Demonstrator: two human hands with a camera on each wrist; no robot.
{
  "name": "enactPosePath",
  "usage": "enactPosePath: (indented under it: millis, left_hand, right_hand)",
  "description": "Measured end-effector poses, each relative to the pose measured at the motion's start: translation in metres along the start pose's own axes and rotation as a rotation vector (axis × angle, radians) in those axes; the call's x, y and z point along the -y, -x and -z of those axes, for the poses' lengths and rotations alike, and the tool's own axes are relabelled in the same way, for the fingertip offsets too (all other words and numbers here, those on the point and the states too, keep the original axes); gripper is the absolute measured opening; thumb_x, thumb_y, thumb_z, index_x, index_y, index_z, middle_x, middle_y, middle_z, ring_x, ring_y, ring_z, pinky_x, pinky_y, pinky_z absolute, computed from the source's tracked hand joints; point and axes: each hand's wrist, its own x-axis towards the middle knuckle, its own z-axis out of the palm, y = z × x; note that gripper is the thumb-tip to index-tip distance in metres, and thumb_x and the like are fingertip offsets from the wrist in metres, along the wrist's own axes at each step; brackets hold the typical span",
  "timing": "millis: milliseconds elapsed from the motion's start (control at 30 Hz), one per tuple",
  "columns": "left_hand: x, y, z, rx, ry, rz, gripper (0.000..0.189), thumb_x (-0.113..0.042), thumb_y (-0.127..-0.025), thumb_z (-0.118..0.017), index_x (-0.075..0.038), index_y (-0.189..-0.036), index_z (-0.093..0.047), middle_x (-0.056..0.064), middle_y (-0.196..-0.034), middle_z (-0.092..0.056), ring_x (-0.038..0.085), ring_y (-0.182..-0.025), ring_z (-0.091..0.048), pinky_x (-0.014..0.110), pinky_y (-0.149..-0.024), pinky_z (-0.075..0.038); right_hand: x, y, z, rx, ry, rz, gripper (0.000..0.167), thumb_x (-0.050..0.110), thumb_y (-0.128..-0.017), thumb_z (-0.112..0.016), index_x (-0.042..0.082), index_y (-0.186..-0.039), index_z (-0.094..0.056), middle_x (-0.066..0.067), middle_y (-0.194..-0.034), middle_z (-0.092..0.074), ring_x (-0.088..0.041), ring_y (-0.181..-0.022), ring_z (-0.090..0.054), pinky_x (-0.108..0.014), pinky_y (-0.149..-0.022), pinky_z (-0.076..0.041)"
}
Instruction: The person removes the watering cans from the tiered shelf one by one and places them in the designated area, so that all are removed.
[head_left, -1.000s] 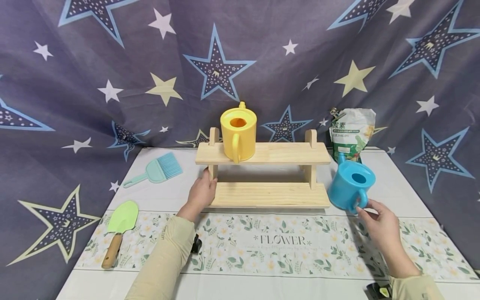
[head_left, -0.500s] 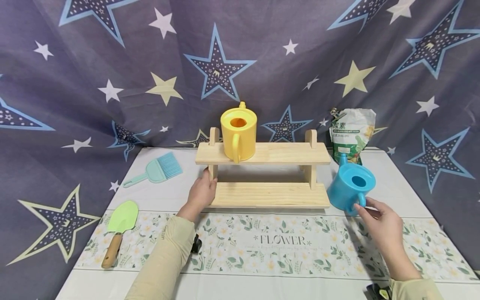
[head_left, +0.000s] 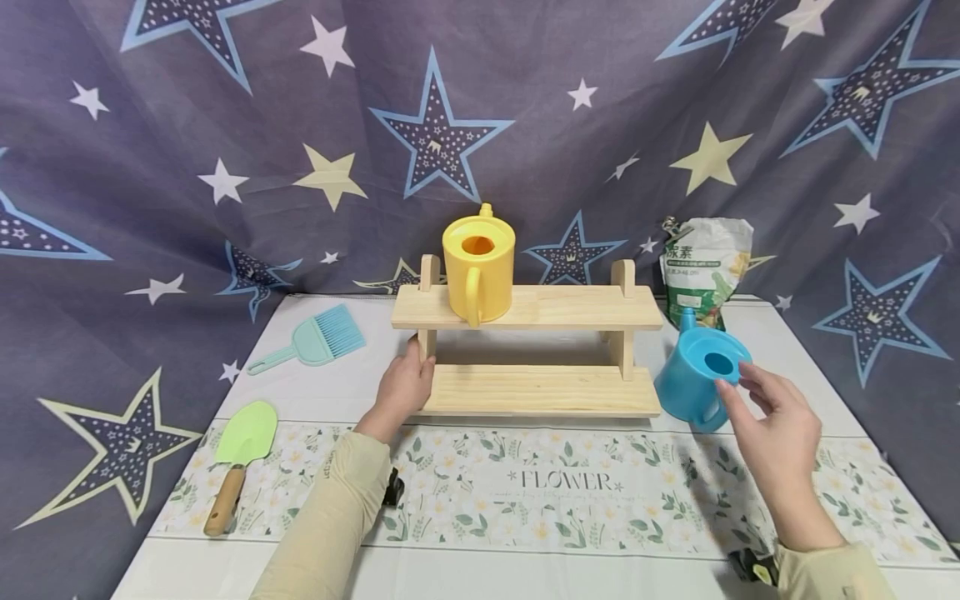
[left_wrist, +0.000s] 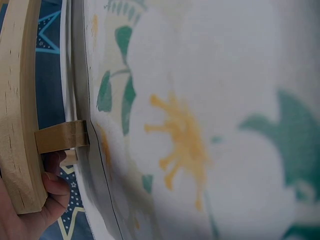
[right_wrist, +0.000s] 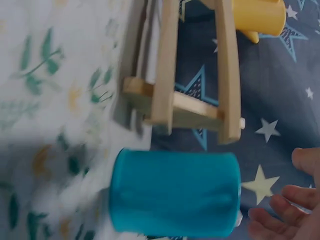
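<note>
My left hand (head_left: 405,383) grips the left end of a two-tier wooden shelf (head_left: 532,390); in the left wrist view its fingers (left_wrist: 57,186) curl around the board's end. A yellow watering can (head_left: 480,271) stands upright on the top board, handle toward me. Right of the shelf stands a blue watering can (head_left: 693,375) on the table, spout pointing back. Beside that can's top my right hand (head_left: 776,433) hovers, fingers loosely bent around nothing, thumb and fingertips near the rim. The right wrist view shows those fingers (right_wrist: 282,215) spread and apart from the blue can.
Behind the blue can stands a white and green bag (head_left: 701,267) with a clip. A mint brush (head_left: 311,342) and a green trowel with a wooden handle (head_left: 242,458) lie at the left. A floral runner (head_left: 570,508) crosses the table before a starry curtain (head_left: 555,167).
My right hand has let go of the blue can's handle and risen beside its top. The blue can stays where it stood, turned slightly. My left hand has not moved.
</note>
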Motion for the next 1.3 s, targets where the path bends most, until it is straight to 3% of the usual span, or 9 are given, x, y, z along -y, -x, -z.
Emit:
enactPosePath:
  millis: [67, 233, 433, 533, 1000, 1300]
  left_hand:
    - [0.000, 0.000, 0.000, 0.001, 0.000, -0.001, 0.054, -0.025, -0.105, -0.040, 0.002, -0.149, -0.025, 0.029, -0.116, -0.062, 0.039, -0.103, -0.064, 0.050, -0.085, -0.050]
    - [-0.001, 0.000, 0.001, 0.004, 0.003, -0.006, 0.054, -0.025, -0.105, -0.040, 0.002, -0.149, -0.024, 0.030, -0.117, -0.061, 0.039, -0.103, -0.063, 0.051, -0.084, -0.049]
    - [-0.003, 0.001, 0.001, 0.005, 0.018, 0.008, 0.054, -0.025, -0.105, -0.040, 0.002, -0.149, -0.024, 0.030, -0.118, -0.061, 0.039, -0.104, -0.062, 0.051, -0.086, -0.049]
    - [-0.003, 0.000, 0.001, 0.006, 0.021, 0.011, 0.055, -0.025, -0.105, -0.041, 0.001, -0.150, -0.023, 0.029, -0.119, -0.061, 0.039, -0.105, -0.062, 0.051, -0.087, -0.049]
    - [0.000, -0.001, -0.001, -0.002, 0.011, 0.026, 0.054, -0.027, -0.105, -0.041, -0.001, -0.150, -0.025, 0.028, -0.119, -0.061, 0.039, -0.105, -0.062, 0.051, -0.085, -0.049]
    - [0.000, -0.001, -0.001, 0.001, 0.011, 0.021, 0.055, -0.027, -0.105, -0.040, 0.000, -0.150, -0.023, 0.029, -0.122, -0.060, 0.040, -0.107, -0.061, 0.051, -0.087, -0.048]
  right_hand:
    - [0.008, -0.002, -0.002, 0.030, -0.043, 0.006, 0.039, 0.017, -0.089, -0.074, 0.001, -0.123, -0.066, -0.015, -0.113, -0.065, 0.019, -0.094, -0.045, -0.004, -0.087, -0.039]
    - [0.026, -0.006, -0.010, 0.129, -0.121, 0.014, 0.043, 0.016, -0.090, -0.073, 0.004, -0.129, -0.063, -0.013, -0.118, -0.063, 0.010, -0.100, -0.053, -0.010, -0.089, -0.044]
    - [0.047, -0.011, -0.023, 0.223, -0.181, 0.088, 0.045, 0.014, -0.090, -0.072, 0.002, -0.132, -0.060, -0.013, -0.125, -0.062, -0.023, -0.107, -0.063, -0.011, -0.088, -0.045]
    - [0.058, -0.013, -0.029, 0.251, -0.230, 0.130, 0.045, 0.012, -0.090, -0.072, 0.001, -0.132, -0.059, -0.015, -0.125, -0.061, -0.032, -0.107, -0.062, -0.011, -0.088, -0.046]
    - [0.101, -0.022, -0.052, 0.449, -0.443, 0.121, 0.046, 0.015, -0.091, -0.071, 0.004, -0.134, -0.058, -0.017, -0.124, -0.064, -0.029, -0.108, -0.064, -0.011, -0.083, -0.047]
    - [0.120, -0.023, -0.067, 0.531, -0.506, 0.128, 0.046, 0.019, -0.092, -0.071, 0.007, -0.135, -0.058, -0.011, -0.128, -0.063, -0.025, -0.110, -0.064, -0.016, -0.084, -0.049]
